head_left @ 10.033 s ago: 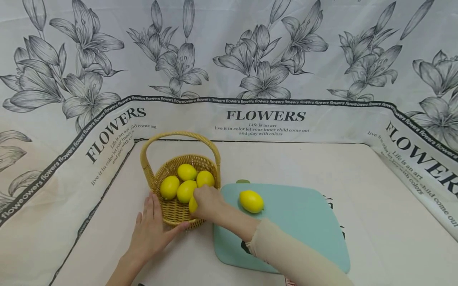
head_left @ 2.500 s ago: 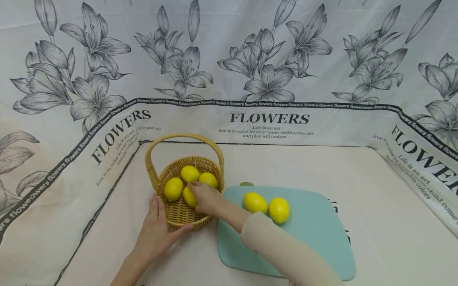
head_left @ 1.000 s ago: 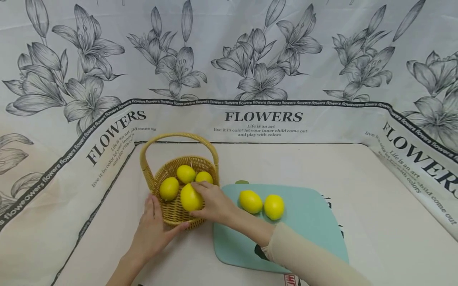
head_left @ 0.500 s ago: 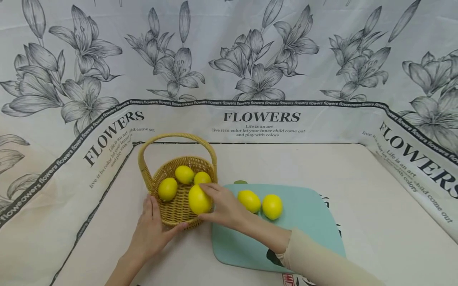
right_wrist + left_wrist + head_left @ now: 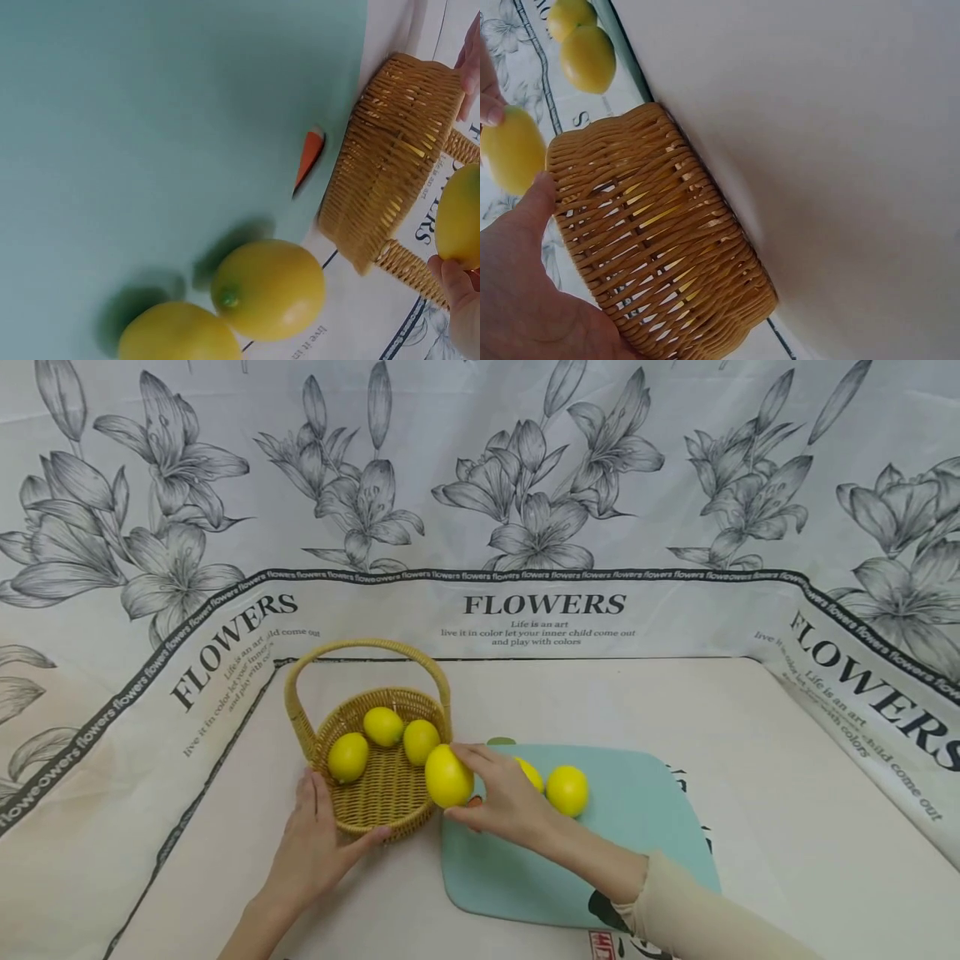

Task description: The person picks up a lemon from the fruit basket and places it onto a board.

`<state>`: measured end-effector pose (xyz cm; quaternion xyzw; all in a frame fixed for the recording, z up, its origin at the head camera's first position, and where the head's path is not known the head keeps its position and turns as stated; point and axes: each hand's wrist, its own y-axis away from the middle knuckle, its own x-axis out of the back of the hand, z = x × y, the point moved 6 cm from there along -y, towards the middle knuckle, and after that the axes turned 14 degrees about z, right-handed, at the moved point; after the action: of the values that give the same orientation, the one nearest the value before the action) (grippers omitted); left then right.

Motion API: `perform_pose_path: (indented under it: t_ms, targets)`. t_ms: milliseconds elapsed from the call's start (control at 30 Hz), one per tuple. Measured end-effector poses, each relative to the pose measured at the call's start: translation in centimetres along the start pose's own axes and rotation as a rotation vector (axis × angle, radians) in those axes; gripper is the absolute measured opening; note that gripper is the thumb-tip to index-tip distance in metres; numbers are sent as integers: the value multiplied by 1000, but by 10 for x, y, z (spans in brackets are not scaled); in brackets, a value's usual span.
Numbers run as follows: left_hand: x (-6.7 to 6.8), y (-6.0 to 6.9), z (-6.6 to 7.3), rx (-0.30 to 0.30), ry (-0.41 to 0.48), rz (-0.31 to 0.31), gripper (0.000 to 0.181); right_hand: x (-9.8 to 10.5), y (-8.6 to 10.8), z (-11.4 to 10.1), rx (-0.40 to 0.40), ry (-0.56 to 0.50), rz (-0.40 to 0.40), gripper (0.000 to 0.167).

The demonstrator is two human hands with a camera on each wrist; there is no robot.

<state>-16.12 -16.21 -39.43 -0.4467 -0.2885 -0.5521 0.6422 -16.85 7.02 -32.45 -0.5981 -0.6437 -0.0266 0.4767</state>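
The right hand (image 5: 510, 797) pinches a yellow lemon (image 5: 448, 777) between thumb and fingers, at the right rim of the wicker basket (image 5: 375, 797). Three lemons lie inside the basket, one of them (image 5: 348, 757) at its left. The left hand (image 5: 311, 843) holds the basket's front left side, thumb on the rim and fingers along the wall. In the left wrist view the left thumb touches the basket (image 5: 652, 232). The right wrist view shows the held lemon (image 5: 461, 217) at its right edge, with the right fingertips on it.
A light blue cutting board (image 5: 517, 877) lies right of the basket. Two lemons rest on it, one (image 5: 567, 791) in full sight, the other partly behind the right hand. The basket's tall handle (image 5: 367, 643) arches up at the back. A flower-printed cloth stands behind.
The right hand has lifted a lemon from the basket and carried it right, to the rim by the board. A second lemon came onto the board earlier. The left hand stays on the basket.
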Motion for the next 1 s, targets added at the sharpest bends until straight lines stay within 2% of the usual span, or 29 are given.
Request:
perform_pose_path:
  t_ms: [333,800,1000]
  targets:
    - [-1,0,-3,15,3,0,127,23,11,22,-39,70,94,73]
    - [-2,0,-1,11,7,-2,126,79,30,60,-72,124,238,72]
    - [-2,1,-1,12,8,-4,126,94,39,71,-89,153,265,71]
